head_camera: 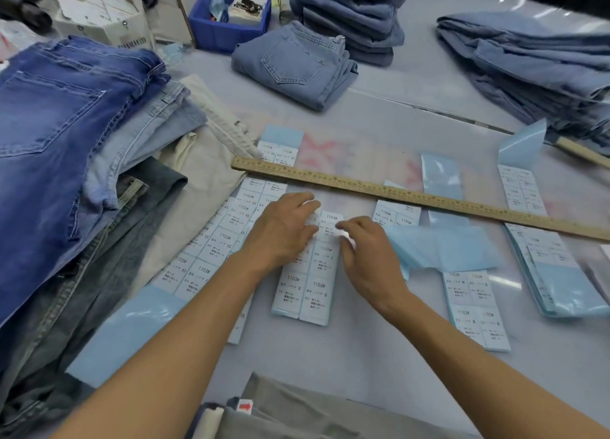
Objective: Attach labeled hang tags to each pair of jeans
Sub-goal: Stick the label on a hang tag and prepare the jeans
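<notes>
Closest to the camera at 6 o'clock is a folded grey-olive garment (pixel 297 415) with a little white tag showing a red arrow (pixel 245 406). Both bare forearms reach over it to the middle of the table (pixel 379 108).

Going left to right: at 9 o'clock there's a messy pile of jeans (pixel 66 141), dark blue denim on top, then paler blue, cream and grey pairs under it. Next to it, fanned out around 7–8 o'clock, are label sheets (pixel 211 244) on pale blue backing, two stickers per row, each printed "1103#" with an "XS" size letter. The smaller print is too blurry to read.

Dead centre is the sheet being worked on (pixel 310 283), same white stickers on blue backing, reading "1103#" and "S". The left hand (pixel 284 230) lies flat on its upper part with the fingers fairly straight, pressing it down. The right hand (pixel 366 250) has its fingertips curled in at the top edge of that sheet, apparently pinching a sticker corner, though it's blurry there.

A long wooden ruler (pixel 412 192) runs across just beyond the hands, lying over several sheets. Right of the hands is a loose piece of blue backing (pixel 442 247), then a sheet marked "XL" (pixel 396 213), one marked "1103#" "M" (pixel 475 310) at 4 o'clock, and another strip (pixel 541 244) at 3 o'clock that I can't read.

Far side: a blue bin (pixel 231 12) at 11, folded jeans (pixel 293 65) and a tall stack (pixel 350 16) at 12, another stack (pixel 534 69) at 2.
</notes>
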